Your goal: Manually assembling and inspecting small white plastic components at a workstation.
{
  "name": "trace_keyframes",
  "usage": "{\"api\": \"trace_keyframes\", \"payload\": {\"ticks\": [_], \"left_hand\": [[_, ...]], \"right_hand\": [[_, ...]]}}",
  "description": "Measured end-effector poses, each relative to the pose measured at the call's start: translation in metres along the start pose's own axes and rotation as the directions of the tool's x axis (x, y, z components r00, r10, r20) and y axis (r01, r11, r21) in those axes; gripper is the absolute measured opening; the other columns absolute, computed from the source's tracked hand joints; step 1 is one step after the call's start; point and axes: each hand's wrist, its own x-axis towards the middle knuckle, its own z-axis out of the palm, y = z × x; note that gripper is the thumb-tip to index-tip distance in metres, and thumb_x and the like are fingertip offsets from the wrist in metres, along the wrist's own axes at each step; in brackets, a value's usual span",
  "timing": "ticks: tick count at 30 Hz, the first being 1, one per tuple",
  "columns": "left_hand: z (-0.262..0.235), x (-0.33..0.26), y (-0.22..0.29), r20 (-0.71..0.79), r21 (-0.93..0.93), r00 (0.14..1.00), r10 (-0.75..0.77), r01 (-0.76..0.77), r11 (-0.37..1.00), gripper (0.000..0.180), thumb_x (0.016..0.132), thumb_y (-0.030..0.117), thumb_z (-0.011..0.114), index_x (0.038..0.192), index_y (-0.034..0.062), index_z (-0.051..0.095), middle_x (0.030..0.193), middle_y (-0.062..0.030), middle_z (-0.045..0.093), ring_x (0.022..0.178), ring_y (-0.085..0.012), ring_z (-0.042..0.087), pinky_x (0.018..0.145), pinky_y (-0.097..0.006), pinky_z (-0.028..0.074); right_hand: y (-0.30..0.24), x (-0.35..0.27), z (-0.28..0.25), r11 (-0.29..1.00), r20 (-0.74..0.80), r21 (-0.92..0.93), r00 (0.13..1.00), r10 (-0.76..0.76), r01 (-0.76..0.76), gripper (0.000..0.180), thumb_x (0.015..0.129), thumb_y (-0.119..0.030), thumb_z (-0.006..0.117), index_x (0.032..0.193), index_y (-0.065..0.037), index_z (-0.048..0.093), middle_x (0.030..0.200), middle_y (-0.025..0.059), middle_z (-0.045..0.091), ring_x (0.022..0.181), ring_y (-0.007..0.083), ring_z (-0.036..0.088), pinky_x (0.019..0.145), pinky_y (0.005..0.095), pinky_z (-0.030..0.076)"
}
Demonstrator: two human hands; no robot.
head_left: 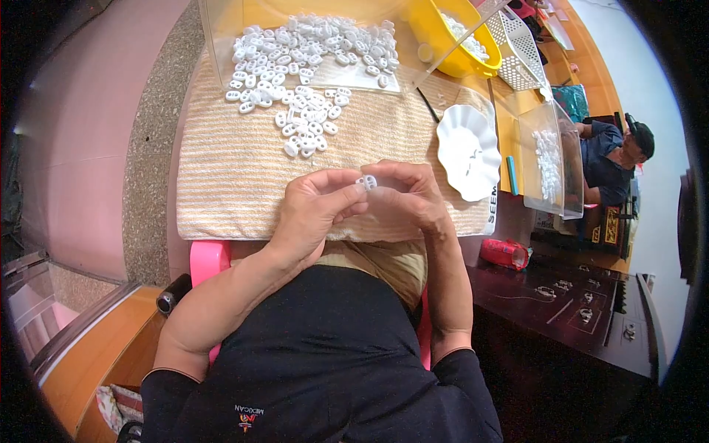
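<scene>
My left hand (314, 207) and my right hand (417, 199) meet over the near edge of the striped towel (221, 177). Pinched between their fingertips is a small white oval plastic piece with two holes (370, 181), like a two-hole cord lock. Fingers of both hands are closed about it, and they hide part of it. Beyond my hands, a loose heap of the same white pieces (306, 118) spills toward me over the towel. To the right of my hands lies a white scalloped dish (469, 151) with a few small dark bits in it.
A clear box (214, 44) at the back holds more white pieces. Behind to the right stand a yellow basin (436, 52) and a white perforated basket (517, 63). A clear bin (550, 162) and a blue stick (512, 176) are at right. Another person (609, 159) sits beyond.
</scene>
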Motion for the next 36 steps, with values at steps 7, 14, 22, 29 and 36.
{"api": "trace_keyframes", "payload": {"ticks": [7,14,22,29,36], "left_hand": [[0.000,0.000,-0.001,0.010,-0.003,1.000,-0.006,0.006,1.000,0.015,0.088,0.004,0.066,0.102,0.0002,0.064,0.087,-0.0076,0.069,0.076,-0.0122,0.067,0.068,-0.021,0.054],[-0.001,0.001,-0.003,0.003,-0.008,1.000,0.004,-0.004,1.000,0.015,0.087,0.008,0.070,0.098,0.0008,0.063,0.084,-0.0060,0.068,0.072,-0.0108,0.065,0.063,-0.020,0.048],[0.000,0.001,-0.002,0.030,-0.081,0.999,-0.033,0.035,0.996,0.016,0.086,0.008,0.071,0.098,0.0017,0.063,0.086,-0.0061,0.068,0.075,-0.0117,0.065,0.065,-0.021,0.049],[0.001,-0.001,0.001,0.072,-0.150,0.993,-0.091,0.101,0.983,0.015,0.086,0.005,0.070,0.099,0.0036,0.063,0.094,-0.0073,0.068,0.080,-0.0151,0.066,0.076,-0.026,0.056],[0.003,-0.001,0.004,0.123,-0.138,0.986,-0.112,0.129,0.982,0.015,0.086,0.007,0.071,0.099,0.0059,0.062,0.094,-0.0048,0.068,0.082,-0.0130,0.065,0.075,-0.025,0.056]], "right_hand": [[0.004,0.000,-0.002,1.000,0.007,-0.006,1.000,-0.010,0.010,0.031,0.087,-0.005,0.068,0.117,0.004,0.063,0.104,0.0056,0.068,0.095,0.0115,0.064,0.083,0.0252,0.052],[0.005,-0.001,-0.003,1.000,-0.004,0.005,1.000,0.018,-0.018,0.032,0.087,-0.007,0.069,0.117,0.004,0.063,0.102,0.0071,0.069,0.093,0.0125,0.065,0.081,0.0255,0.052],[0.005,-0.001,-0.003,1.000,-0.017,0.023,1.000,0.012,-0.011,0.031,0.087,-0.006,0.069,0.116,0.004,0.063,0.102,0.0071,0.069,0.093,0.0129,0.065,0.082,0.0255,0.052],[0.012,-0.001,-0.006,0.989,0.040,0.088,0.992,-0.120,0.116,0.031,0.086,-0.003,0.069,0.116,0.005,0.063,0.103,0.0076,0.068,0.094,0.0135,0.065,0.082,0.0258,0.053],[0.012,-0.003,-0.006,0.986,0.062,0.092,0.987,-0.146,0.140,0.031,0.086,-0.001,0.068,0.115,0.005,0.063,0.104,0.0084,0.066,0.093,0.0140,0.065,0.083,0.0259,0.053]]}}
